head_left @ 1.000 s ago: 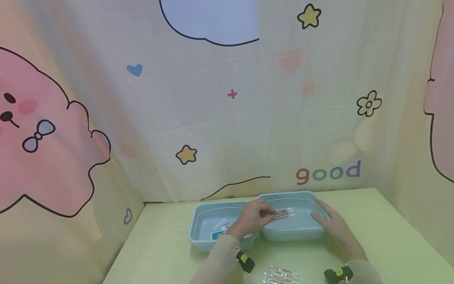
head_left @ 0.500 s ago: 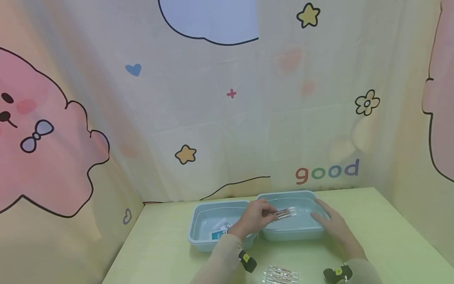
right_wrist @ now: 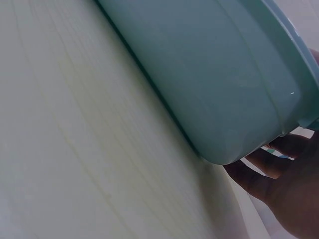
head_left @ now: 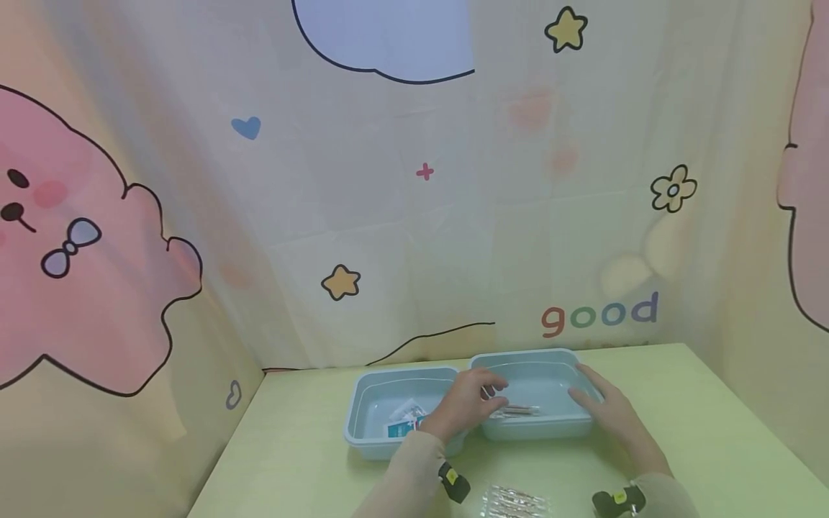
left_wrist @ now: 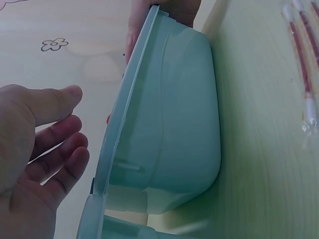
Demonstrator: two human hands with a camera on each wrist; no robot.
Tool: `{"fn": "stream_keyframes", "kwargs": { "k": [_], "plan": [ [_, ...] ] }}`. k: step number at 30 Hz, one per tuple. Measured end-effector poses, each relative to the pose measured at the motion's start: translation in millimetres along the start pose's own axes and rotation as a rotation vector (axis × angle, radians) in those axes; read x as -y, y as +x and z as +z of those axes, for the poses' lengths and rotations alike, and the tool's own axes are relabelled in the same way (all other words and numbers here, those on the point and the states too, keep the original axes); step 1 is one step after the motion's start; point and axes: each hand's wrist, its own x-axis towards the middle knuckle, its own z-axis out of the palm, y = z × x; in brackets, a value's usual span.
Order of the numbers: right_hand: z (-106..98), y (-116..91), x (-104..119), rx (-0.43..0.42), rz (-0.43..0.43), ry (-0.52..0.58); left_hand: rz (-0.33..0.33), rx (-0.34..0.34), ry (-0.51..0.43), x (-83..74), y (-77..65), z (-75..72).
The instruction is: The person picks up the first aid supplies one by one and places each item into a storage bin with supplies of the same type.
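Above the left part of the right-hand pale blue plastic tub, my left hand has its fingers parted, with nothing between them. In the left wrist view, that hand is outside the tub's rim, thumb and fingers apart. A clear-wrapped pack of brown-stick swabs lies in the tub just below its fingertips, partly covered by the hand. My right hand holds the tub's right end, thumb over the rim and fingers along the outer wall.
Beside it stands a second pale blue tub holding small white packets and a teal packet. More clear-wrapped swabs lie on the green table near its front. A printed curtain hangs behind.
My left hand has let go of the wrapped swabs, and its fingers have spread. The pack has dropped lower in the right-hand tub. My right hand stays at the rim.
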Motion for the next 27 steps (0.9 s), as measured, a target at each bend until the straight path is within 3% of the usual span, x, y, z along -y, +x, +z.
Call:
{"fn": "stream_keyframes", "kwargs": {
  "k": [18,27],
  "plan": [
    [0.8,0.5,-3.0,0.008,0.005,0.012,0.055,-0.002,-0.029,-0.1,-3.2,-0.8],
    [1.0,1.8,-4.3,0.003,-0.009,0.014,0.046,-0.009,-0.025,-2.7,-3.4,-1.3]
  ]
}}
